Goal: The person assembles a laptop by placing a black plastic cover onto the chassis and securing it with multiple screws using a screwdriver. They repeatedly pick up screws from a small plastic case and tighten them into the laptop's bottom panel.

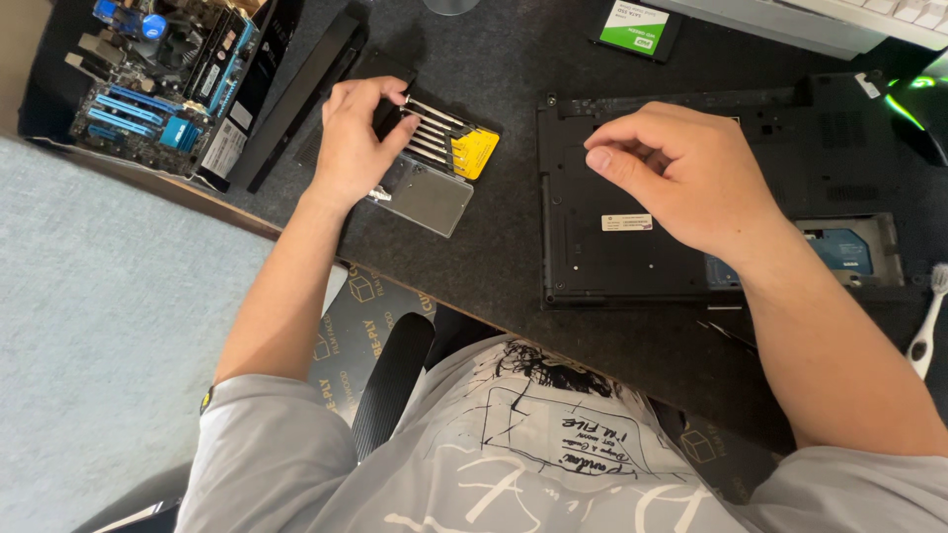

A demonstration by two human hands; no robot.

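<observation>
— Largest first: dark felt-like desk mat (513,286), matte and slightly fuzzy. On it, right of centre, upturned black laptop (711,188), hard plastic base, flat and rectangular, long side running left to right, open bay with a blue-topped drive at the lower right corner.

— And at far left?

— Bare circuit board (158,84), blue slots, resting at the mat's corner. Beside it a long black strip (296,99), lying diagonally.

— Nearer the hands?

— Screwdriver set (444,138): slim metal shafts, yellow ends, lined up in a black holder, long axes running from upper left to lower right. Just below, touching or nearly so, a flat grey metal drive (425,192), smooth and rectangular.

— Hands?

— Left hand (351,148) right on the set, fingers curled around the black ends of the drivers, thumb on top; gripping one or merely touching, hard to tell. Right hand (681,173) hovering over the laptop base, well apart from the set, thumb and fingertips pinched together; anything small between them, impossible to see.

— Smaller bits?

— Green-labelled drive (634,27) at top; white brush (928,326) at right edge.
</observation>
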